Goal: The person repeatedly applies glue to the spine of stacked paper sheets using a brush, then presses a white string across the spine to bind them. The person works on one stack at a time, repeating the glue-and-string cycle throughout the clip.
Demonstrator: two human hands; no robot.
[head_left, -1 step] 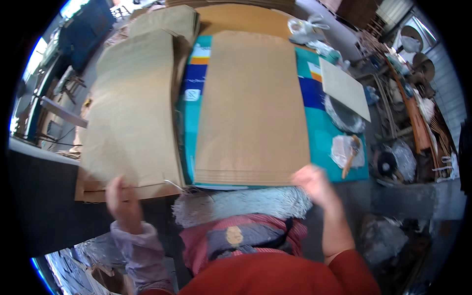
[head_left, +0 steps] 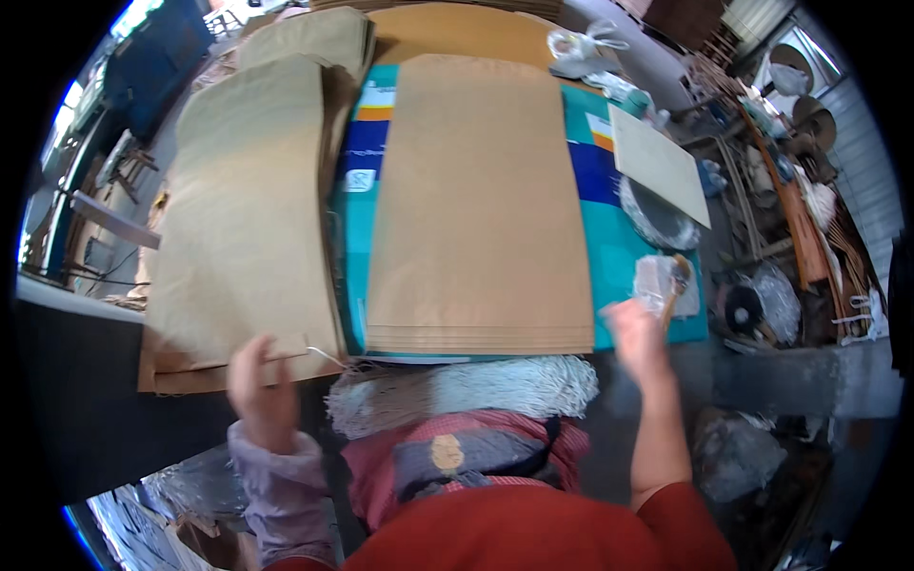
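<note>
My left hand (head_left: 265,392) is at the near edge of a pile of brown paper bags (head_left: 238,209) on the left, fingers apart and nothing seen in them. A short white string (head_left: 327,358) lies beside it on the pile's corner. In the middle, a fanned stack of brown paper sheets or bags (head_left: 481,209) shows several stepped near edges. Off that stack's near right corner is my right hand (head_left: 640,341), its fingers smeared by motion. Just beyond it, a wooden-handled brush (head_left: 674,285) rests on a plastic-covered container (head_left: 652,279).
Under the middle stack lies a teal and blue printed sheet (head_left: 600,228). A pale board (head_left: 657,164) covers part of a round plastic-wrapped bowl (head_left: 666,221). A bundle of white strings (head_left: 466,392) lies along the near edge, before my lap. Plastic bags (head_left: 586,52) sit at the far right.
My right hand has moved right, from the middle stack's near corner toward the brush. My left hand has shifted slightly right along the left pile's edge. The whole view has shifted a little.
</note>
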